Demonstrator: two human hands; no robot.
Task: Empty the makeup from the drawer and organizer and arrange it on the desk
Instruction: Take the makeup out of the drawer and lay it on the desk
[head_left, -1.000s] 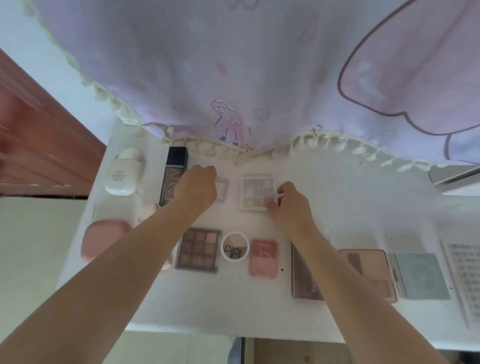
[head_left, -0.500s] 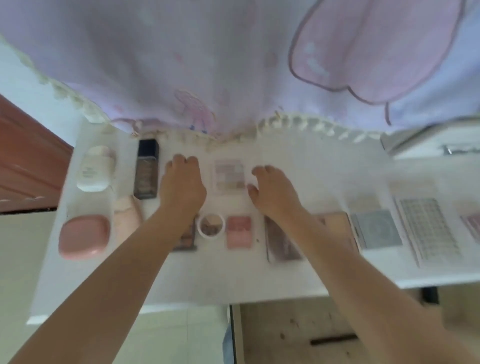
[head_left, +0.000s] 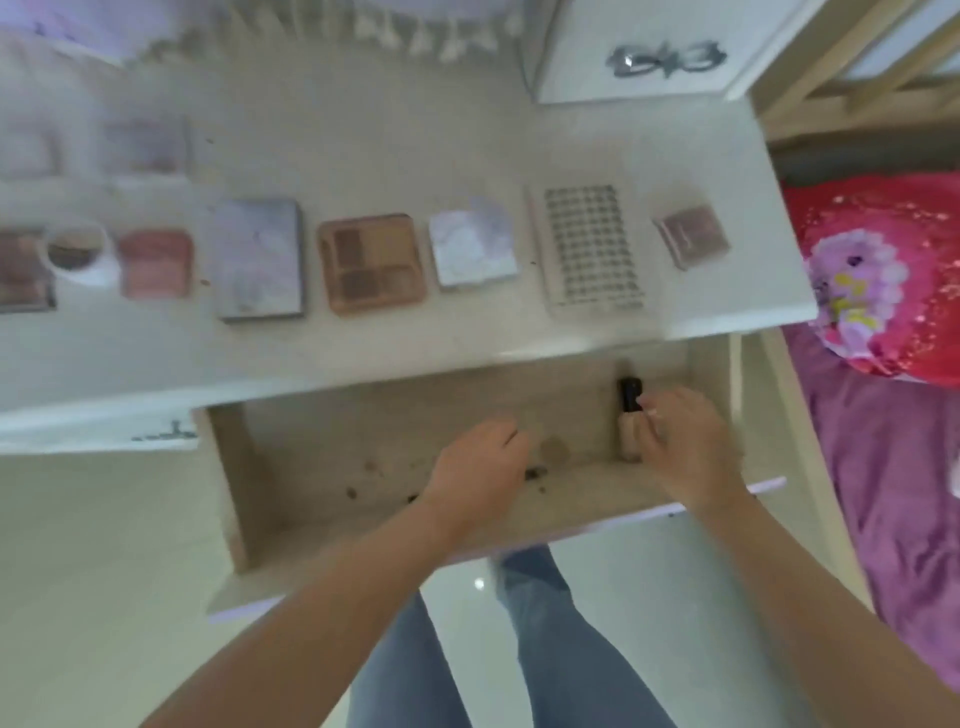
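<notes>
Wood-grain drawer (head_left: 322, 467): pulled out below the white worktop (head_left: 395, 150), its floor marked with dark specks.
Right hand (head_left: 685, 447): fingers curled, pinching a small bottle (head_left: 629, 415) near the drawer's right wall.
Bottle: black cap, beige body, lying in the drawer's back right corner.
Left hand (head_left: 480, 467): inside the drawer near its middle, fingers loosely curled downward; holds nothing I can see.
Worktop row, left to right: round white compact (head_left: 78, 252), pink blush (head_left: 155, 264), grey-lilac palette (head_left: 260, 259), brown eyeshadow palette (head_left: 373, 262), pale marbled compact (head_left: 474, 249), houndstooth case (head_left: 592, 244), small mauve compact (head_left: 691, 235).
Spacing: laid side by side, apart from each other.
Sharpness: the left end of the worktop is blurred.
</notes>
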